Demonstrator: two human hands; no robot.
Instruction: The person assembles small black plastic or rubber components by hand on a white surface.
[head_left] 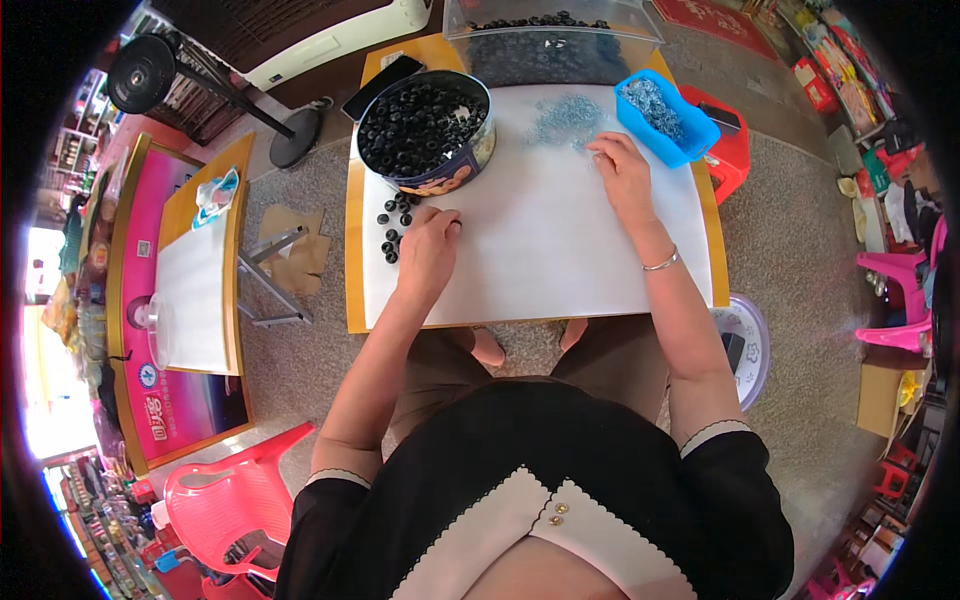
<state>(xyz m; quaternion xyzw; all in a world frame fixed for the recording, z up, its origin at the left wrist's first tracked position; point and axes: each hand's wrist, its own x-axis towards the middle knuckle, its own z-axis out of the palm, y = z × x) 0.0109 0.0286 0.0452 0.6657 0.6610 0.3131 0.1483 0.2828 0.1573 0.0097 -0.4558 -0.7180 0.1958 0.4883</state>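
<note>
My left hand (pixel 430 248) is closed at the near left of the white-topped table (pixel 530 270), with a small black ring-like part (pixel 455 226) pinched at its fingertips. Beside it lie several loose black round parts (pixel 391 235). Just beyond stands a round tin (pixel 470 168) filled with more of them. My right hand (pixel 625 178) has its thumb and fingers drawn together at the near edge of a scattered pile of tiny shiny, pale blue-silver pieces (pixel 572 118). Whatever its fingertips hold is too small to name. A blue plastic basket (pixel 690 152) of similar shiny pieces sits right of the pile.
A clear bin (pixel 550 62) with black parts stands at the table's far edge. Next to the tin lies a black phone (pixel 384 86). Red stools (pixel 735 160) and a white-purple basin (pixel 762 350) are on the right; a side table (pixel 200 290) and pink chair (pixel 225 510) are left.
</note>
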